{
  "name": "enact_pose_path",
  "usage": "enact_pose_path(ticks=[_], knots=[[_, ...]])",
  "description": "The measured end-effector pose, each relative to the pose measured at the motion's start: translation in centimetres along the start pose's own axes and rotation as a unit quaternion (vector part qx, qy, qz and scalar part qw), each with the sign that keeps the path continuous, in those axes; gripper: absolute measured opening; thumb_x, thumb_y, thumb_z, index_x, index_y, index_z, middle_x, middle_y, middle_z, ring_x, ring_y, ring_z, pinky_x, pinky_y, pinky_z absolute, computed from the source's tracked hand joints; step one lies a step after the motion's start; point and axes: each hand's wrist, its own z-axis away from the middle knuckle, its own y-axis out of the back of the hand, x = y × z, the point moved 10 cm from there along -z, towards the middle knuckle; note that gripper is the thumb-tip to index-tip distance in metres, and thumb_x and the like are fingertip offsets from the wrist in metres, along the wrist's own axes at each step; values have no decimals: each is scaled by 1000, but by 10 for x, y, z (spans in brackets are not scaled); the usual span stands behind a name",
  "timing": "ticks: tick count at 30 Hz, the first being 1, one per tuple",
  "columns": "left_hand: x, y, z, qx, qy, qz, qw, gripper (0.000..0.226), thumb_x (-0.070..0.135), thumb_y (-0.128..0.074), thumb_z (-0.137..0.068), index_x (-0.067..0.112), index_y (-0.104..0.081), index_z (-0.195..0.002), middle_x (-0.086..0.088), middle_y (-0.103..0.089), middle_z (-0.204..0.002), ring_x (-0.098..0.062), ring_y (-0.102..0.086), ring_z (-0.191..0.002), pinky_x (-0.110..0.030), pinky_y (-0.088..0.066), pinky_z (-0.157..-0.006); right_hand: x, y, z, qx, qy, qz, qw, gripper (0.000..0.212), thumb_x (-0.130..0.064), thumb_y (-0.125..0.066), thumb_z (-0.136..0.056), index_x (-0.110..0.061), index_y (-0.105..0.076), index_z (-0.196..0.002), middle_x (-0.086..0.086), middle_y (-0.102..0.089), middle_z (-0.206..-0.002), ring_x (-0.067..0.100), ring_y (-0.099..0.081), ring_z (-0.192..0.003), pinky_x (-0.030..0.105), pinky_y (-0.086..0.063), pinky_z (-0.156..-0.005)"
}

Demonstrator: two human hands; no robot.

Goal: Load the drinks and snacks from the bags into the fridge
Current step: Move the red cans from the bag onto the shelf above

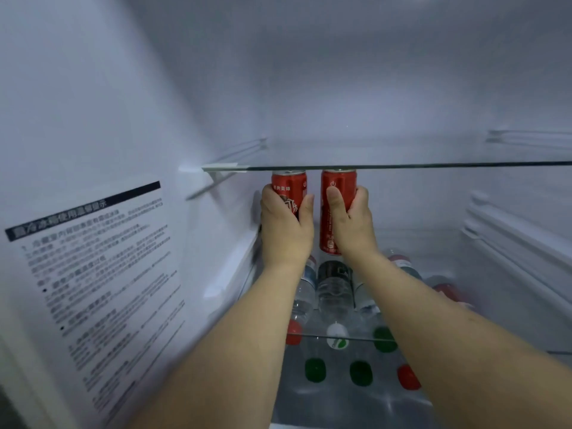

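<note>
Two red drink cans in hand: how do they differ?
The left hand grips the left red drink can, covering its lower half. The right hand grips the right red drink can, whose body shows almost down to its base. The left can shows large slanted lettering; the right shows a small white emblem near its base. Both stand upright, just under the glass shelf.

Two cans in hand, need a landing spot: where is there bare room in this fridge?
The upper glass shelf shows bare from the left wall bracket across to the right. Below, lying bottles crowd the middle shelf under both hands, left hand and right hand. Bare strip along its right wall.
</note>
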Motion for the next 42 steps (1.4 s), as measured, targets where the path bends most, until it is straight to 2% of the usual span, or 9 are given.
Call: enact_pose_path(ticks=[6,8,12,16,20,26,32,39,42], knots=[[-9,-12,-2,-30,18,-54,998,74,41,-52,-99,8,-15,-154,-14,-33,-152,-29,-32,-141,-44,-28,-118,3,-8,0,-36,-5,-3,999,66,-61,-42,-91,-18,-27,-139,-5,-55,-115,9,-57,-101,26,-48,-80],[-11,-15,0,-50,36,-67,996,79,35,-49,-102,10,1,-158,-12,-12,-163,-27,-12,-150,-36,-11,-120,6,-14,-2,-46,-6,0,999,67,-62,-41,-92,-20,-26,-141,-3,-52,-120,12,-55,-106,35,-49,-91],[-12,-19,3,-67,42,-96,992,81,28,-45,-104,11,14,-156,-10,4,-165,-25,2,-152,-38,-8,-120,17,-13,-11,-23,-15,91,995,63,-61,-37,-96,-22,-32,-145,9,-36,-132,25,-34,-126,42,-28,-110],[-13,-23,4,-87,41,-115,989,82,25,-45,-104,13,18,-155,-11,5,-165,-26,-1,-152,-40,-13,-121,24,-10,-14,-28,-33,106,993,55,-55,-40,-98,-32,-31,-147,8,-30,-125,25,-27,-127,38,-25,-107],[-39,-34,5,-158,112,-157,968,91,22,-49,-100,27,24,-153,-14,-22,-160,-33,-39,-138,-50,-40,-110,24,-8,-14,-31,-30,92,995,57,-53,-47,-97,-37,-29,-148,3,-30,-117,23,-31,-123,32,-26,-101],[-42,-35,4,-157,113,-185,963,75,16,-49,-96,20,-6,-157,-16,-42,-146,-35,-50,-127,-48,-46,-101,26,-10,-13,-42,-34,82,995,59,-33,-55,-98,-33,-29,-151,4,-35,-119,19,-46,-112,38,-42,-106],[-9,-29,4,-107,-17,-257,960,54,10,-57,-90,5,-35,-139,-19,-43,-137,-36,-51,-119,-41,-49,-90,34,-1,-14,2,-66,88,994,26,-21,-67,-91,-13,-47,-107,8,-53,-106,7,-50,-77,15,-39,-61],[-14,-35,5,-147,-8,-247,958,53,13,-55,-90,13,-41,-141,-15,-41,-140,-35,-44,-125,-44,-47,-96,33,-8,-15,-34,-49,118,991,36,-12,-64,-91,-14,-52,-125,4,-56,-107,14,-56,-90,17,-42,-71],[-14,-35,6,-151,-9,-253,955,54,14,-55,-89,16,-42,-142,-15,-36,-144,-35,-39,-128,-45,-45,-98,23,-6,-12,-19,-23,108,994,23,-9,-61,-91,-17,-51,-110,1,-57,-90,13,-55,-79,20,-45,-67]])
